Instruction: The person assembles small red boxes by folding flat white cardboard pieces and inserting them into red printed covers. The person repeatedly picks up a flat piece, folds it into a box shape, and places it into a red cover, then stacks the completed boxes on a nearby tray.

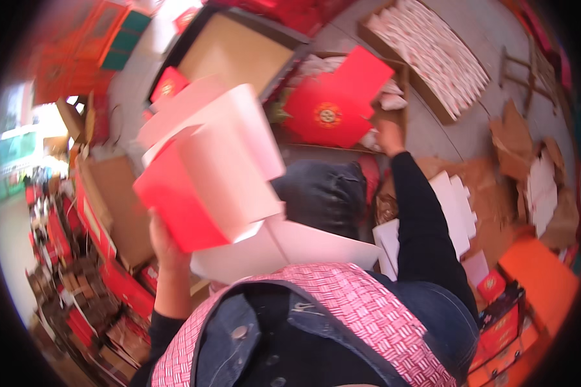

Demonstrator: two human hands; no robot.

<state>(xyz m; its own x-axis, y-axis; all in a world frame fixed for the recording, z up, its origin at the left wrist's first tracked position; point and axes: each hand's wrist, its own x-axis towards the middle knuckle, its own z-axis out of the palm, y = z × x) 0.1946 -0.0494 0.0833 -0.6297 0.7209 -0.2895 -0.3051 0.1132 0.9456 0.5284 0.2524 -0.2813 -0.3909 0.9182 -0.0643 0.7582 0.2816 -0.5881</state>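
My left hand (166,244) is closed on the lower left edge of a partly folded cardboard box (177,197), red outside and pale inside. Its flaps stand up, and it blurs from motion. At the right end of an open carton (342,147) is my right hand (390,137), smeared so that its fingers cannot be made out. A flat red card piece (342,103) with a round gold emblem lies across this carton, over white and pink wrapped things (392,98). Across my lap rests a white card sheet (239,258), below the box.
Farther right stands a long carton (444,116) packed with rows of wrapped pieces. A wooden stool (529,74) is beyond it. Brown paper (513,145) and white card sheets (455,213) lie right of my arm. At left are stacked cartons (113,206); a large dark-edged tray (232,55) stands ahead.
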